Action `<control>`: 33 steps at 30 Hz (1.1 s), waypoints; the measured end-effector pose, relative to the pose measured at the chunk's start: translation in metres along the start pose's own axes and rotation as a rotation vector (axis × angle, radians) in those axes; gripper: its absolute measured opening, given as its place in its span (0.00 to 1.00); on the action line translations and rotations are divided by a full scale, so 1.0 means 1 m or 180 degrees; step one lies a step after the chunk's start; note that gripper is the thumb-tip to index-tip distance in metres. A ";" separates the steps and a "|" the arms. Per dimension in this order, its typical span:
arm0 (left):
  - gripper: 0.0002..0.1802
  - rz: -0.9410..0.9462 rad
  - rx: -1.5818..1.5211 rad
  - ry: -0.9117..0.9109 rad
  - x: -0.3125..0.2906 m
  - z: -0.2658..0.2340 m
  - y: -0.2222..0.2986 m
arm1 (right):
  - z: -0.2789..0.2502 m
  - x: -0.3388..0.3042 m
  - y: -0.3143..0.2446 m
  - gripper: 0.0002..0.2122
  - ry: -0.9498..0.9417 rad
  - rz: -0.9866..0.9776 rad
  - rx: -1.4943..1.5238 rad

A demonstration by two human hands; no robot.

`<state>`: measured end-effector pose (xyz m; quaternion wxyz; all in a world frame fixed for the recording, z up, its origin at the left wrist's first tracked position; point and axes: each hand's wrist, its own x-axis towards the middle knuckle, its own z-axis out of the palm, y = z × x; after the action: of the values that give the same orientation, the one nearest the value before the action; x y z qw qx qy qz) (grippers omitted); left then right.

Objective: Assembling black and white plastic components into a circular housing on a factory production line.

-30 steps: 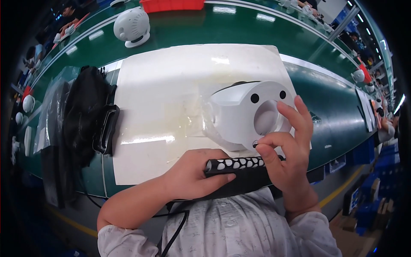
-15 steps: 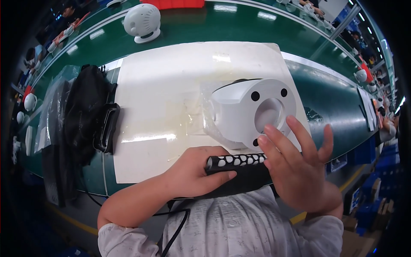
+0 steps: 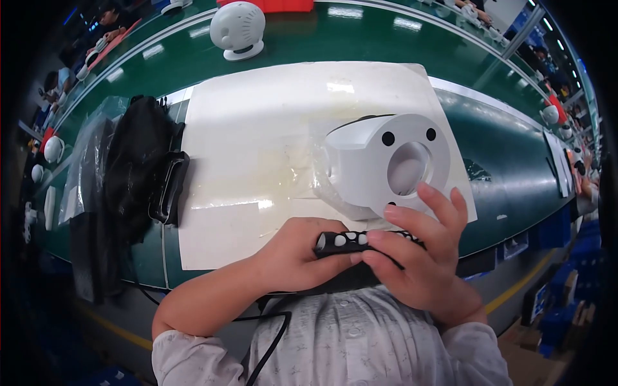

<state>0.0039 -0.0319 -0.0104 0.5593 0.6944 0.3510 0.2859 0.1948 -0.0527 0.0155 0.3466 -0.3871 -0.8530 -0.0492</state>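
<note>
My left hand (image 3: 302,252) is closed round one end of a curled black sheet with white round spots (image 3: 341,240), held at the near edge of the table. At the sheet's middle, the thumb and forefinger of my right hand (image 3: 421,254) pinch it, while the other fingers stay raised and spread. Just beyond lies a white rounded appliance (image 3: 360,161) on its side, its ring-shaped base turned toward me. Black round pads (image 3: 388,138) sit on that base; one by my right fingertips is partly hidden. Clear plastic film is beneath the appliance.
A white board (image 3: 238,148) covers the green table (image 3: 489,148). To the left lie a black bag (image 3: 135,154), a black frame-like part (image 3: 170,190) and clear plastic. A white fan-like appliance (image 3: 238,29) stands at the back near a red bin (image 3: 283,5). Other people work farther off.
My right hand has come left from beside the appliance's base, and its thumb and forefinger have closed on the black sheet. My left hand keeps its hold. The view has shifted slightly.
</note>
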 end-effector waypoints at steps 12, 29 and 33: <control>0.07 -0.0054 0.0021 0.0037 0.010 0.007 0.003 | 0.008 -0.009 0.008 0.10 0.0258 -0.0144 -0.0238; 0.05 -0.0056 0.0305 -0.0063 0.029 0.019 0.007 | -0.005 -0.027 0.040 0.05 0.0865 -0.0192 0.0430; 0.07 -0.0259 0.0223 -0.0058 0.032 0.022 0.008 | -0.021 -0.017 0.070 0.03 0.0946 0.0734 0.0412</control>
<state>0.0414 -0.0200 -0.0066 0.5490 0.7013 0.3837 0.2441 0.2633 -0.0220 0.0072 0.4963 -0.4475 -0.7438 -0.0108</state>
